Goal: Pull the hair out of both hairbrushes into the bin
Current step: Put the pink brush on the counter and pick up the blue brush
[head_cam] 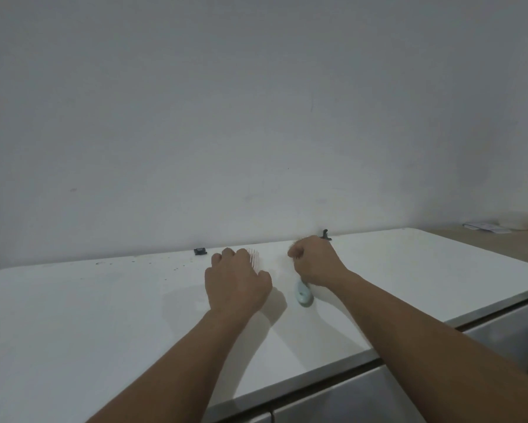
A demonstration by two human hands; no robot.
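Observation:
My left hand [236, 277] is curled over a hairbrush [253, 259] on the white top [104, 315]. Only the brush's pale pinkish bristles show, sticking out past my knuckles; its body is hidden. Just to the right, my right hand [314, 264] is closed in a fist round a light blue hairbrush [304, 296]. The rounded end of its handle, with a small hole, pokes out below the heel of that hand, while the head is hidden. Faint wisps near my right knuckles are too blurred to identify. No bin is in view.
A plain white wall rises right behind the top. Two small dark fittings [200, 251] [326, 234] sit at its back edge. A metal-trimmed front edge [333, 374] runs diagonally at lower right. Papers [485, 226] and something orange lie on a far-right surface.

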